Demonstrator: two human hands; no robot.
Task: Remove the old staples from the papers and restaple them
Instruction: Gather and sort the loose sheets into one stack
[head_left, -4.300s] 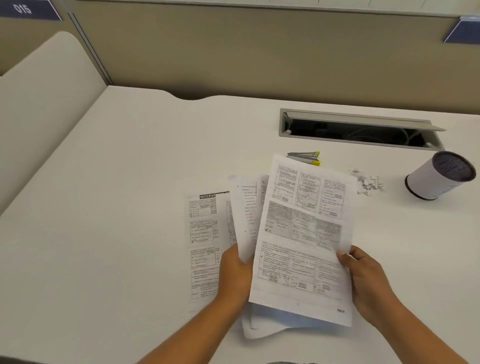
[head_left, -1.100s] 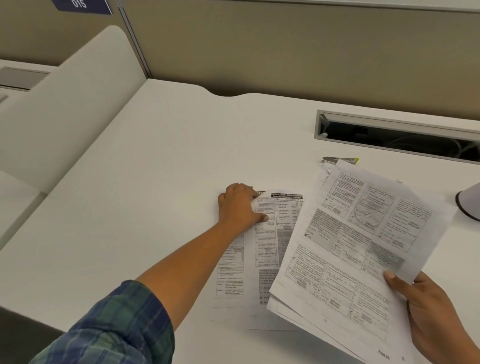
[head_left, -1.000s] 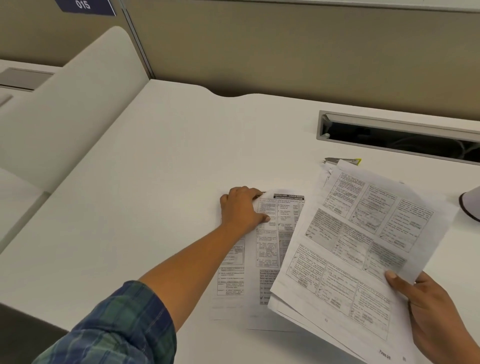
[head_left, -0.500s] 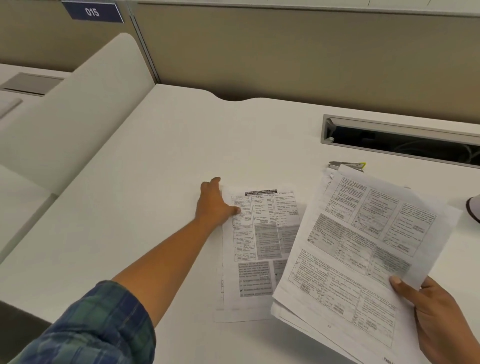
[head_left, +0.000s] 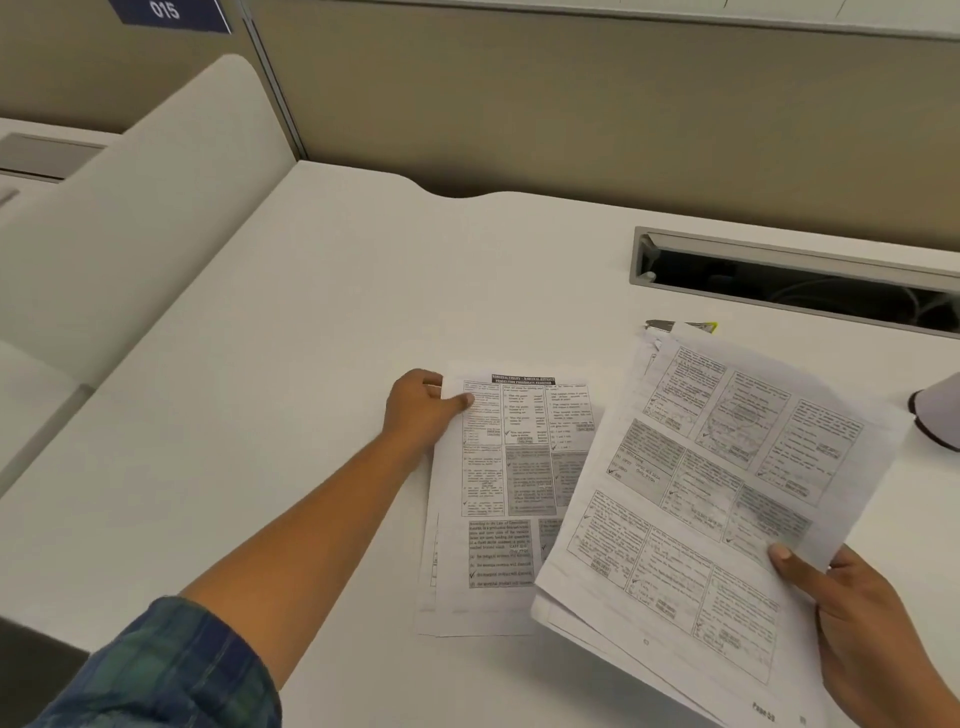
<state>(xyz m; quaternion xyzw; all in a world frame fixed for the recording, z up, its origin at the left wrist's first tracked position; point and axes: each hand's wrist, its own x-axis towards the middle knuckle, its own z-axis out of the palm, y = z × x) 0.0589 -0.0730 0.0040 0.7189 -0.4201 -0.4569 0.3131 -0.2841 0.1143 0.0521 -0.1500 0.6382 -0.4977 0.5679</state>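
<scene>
Printed sheets lie flat on the white desk. My left hand grips their top left corner, thumb on the paper. My right hand holds a fanned bundle of printed papers by its lower right edge, tilted above the desk and overlapping the flat sheets' right side. Just behind the bundle's top edge, a grey staple tool with a yellow tip lies on the desk, mostly hidden.
A cable slot with an open grey lid is set into the desk at the back right. A white cup on its side shows at the right edge. A curved divider rises at left.
Since a second ago my left hand slid the flat sheets a little and now pinches their top left corner. My right hand keeps the bundle in much the same place.
</scene>
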